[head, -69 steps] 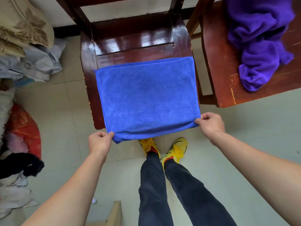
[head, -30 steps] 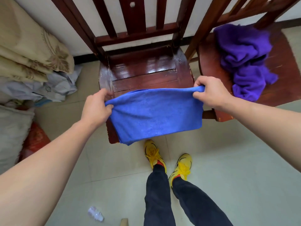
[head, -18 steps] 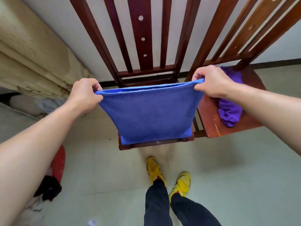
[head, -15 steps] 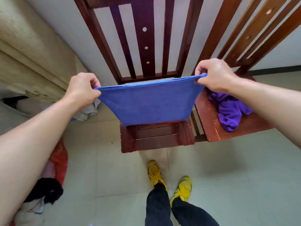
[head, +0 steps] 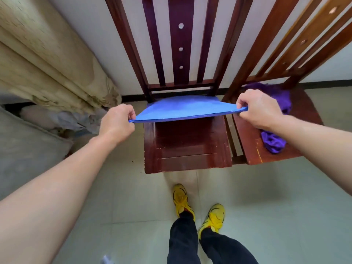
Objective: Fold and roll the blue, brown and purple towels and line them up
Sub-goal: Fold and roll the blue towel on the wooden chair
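The folded blue towel (head: pixel 181 109) is stretched almost flat in the air above the back half of the dark wooden chair seat (head: pixel 187 149). My left hand (head: pixel 118 122) pinches its near left corner and my right hand (head: pixel 257 109) pinches its near right corner. Its far edge reaches toward the chair's backrest. A crumpled purple towel (head: pixel 274 141) lies on the seat of the second chair (head: pixel 253 149) at the right, partly hidden by my right forearm. No brown towel is in view.
The chair backs (head: pixel 181 44) rise against the white wall. A beige curtain (head: pixel 47 63) hangs at the left above grey bedding (head: pixel 28 141) and a heap of cloth. My legs and yellow shoes (head: pixel 198 212) stand on the tiled floor in front of the chair.
Both hands lifted the blue towel off the seat front, raised it so it hung, then swung it out toward the backrest; it now spreads nearly level over the seat's back half.
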The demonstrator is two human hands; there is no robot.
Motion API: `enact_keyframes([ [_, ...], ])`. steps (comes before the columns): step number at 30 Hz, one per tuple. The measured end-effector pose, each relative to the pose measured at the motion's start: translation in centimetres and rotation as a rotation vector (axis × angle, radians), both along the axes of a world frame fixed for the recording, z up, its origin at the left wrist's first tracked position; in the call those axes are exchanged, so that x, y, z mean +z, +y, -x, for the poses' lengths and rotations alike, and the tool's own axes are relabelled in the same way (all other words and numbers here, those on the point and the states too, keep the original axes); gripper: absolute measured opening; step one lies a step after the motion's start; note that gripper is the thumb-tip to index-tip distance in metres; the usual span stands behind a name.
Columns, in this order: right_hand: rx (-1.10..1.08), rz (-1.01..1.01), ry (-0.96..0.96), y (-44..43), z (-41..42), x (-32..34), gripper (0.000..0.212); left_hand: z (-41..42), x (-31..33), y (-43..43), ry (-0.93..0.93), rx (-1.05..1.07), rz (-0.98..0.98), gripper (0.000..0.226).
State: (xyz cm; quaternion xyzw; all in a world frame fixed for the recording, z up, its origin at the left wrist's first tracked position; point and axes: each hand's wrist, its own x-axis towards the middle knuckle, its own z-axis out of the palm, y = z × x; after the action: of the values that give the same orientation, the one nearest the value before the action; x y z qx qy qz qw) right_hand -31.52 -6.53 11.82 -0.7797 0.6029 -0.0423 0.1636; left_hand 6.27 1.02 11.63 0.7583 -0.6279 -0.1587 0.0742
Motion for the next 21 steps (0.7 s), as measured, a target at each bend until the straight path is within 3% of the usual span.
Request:
enact_keyframes([
  [11, -0.037, -0.452, 0.164, 9.6, 2.7, -10.9, 0.021, 2.5, -10.9, 10.5, 0.035, -0.048, -0.417, 0.018],
  [21, -0.241, -0.488, -0.025, 2.3, 0.5, -14.8, 0.016, -0.6, -15.0, 2.0, 0.121, 0.086, -0.417, 0.023],
])
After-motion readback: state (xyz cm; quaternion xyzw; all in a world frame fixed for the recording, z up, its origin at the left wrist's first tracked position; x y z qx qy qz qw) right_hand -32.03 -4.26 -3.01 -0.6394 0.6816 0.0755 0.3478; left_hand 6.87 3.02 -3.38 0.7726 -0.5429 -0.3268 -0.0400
